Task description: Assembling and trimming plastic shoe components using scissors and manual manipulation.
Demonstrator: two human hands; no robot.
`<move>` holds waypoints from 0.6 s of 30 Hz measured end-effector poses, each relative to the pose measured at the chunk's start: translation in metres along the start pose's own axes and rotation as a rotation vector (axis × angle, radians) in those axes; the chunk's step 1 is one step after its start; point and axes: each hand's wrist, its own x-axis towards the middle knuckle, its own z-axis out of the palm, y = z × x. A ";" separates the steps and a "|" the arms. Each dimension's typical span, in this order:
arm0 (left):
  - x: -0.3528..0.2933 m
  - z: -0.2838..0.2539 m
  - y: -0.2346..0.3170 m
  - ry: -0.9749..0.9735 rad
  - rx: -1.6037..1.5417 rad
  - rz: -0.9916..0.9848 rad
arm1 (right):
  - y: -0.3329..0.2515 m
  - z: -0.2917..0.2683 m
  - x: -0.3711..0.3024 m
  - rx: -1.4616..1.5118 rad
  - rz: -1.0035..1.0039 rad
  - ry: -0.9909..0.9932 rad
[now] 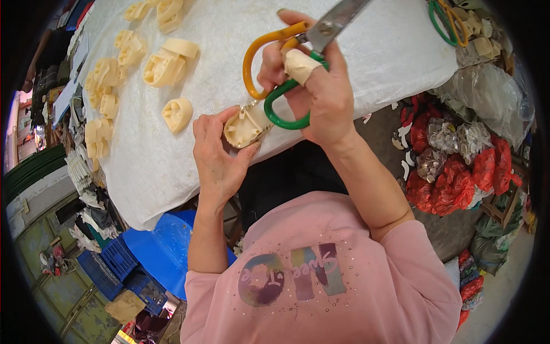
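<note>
My left hand [216, 146] grips a hollow cream moulded piece [243, 128] between thumb and fingers, its ribbed open side facing up. A thin beaded, gold-looking trim [264, 129] runs along its edge. My right hand [321, 86] is closed on a pair of scissors [289, 86] with one orange and one green handle. The scissor blades point up and to the right, away from the piece. Pale tape [302, 66] wraps one finger of that hand. The right fingertips are close to the trim; whether they pinch it, I cannot make out.
Several similar cream pieces [166, 69] lie on the white-covered table [217, 51] at the left. Another pair of scissors [447, 23] lies at the far right corner. Red plastic bags [452, 183] stand on the floor at right, a blue basin [163, 246] below left.
</note>
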 end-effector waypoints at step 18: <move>0.002 0.001 -0.005 -0.022 -0.085 -0.055 | 0.012 -0.008 -0.002 0.040 0.042 -0.008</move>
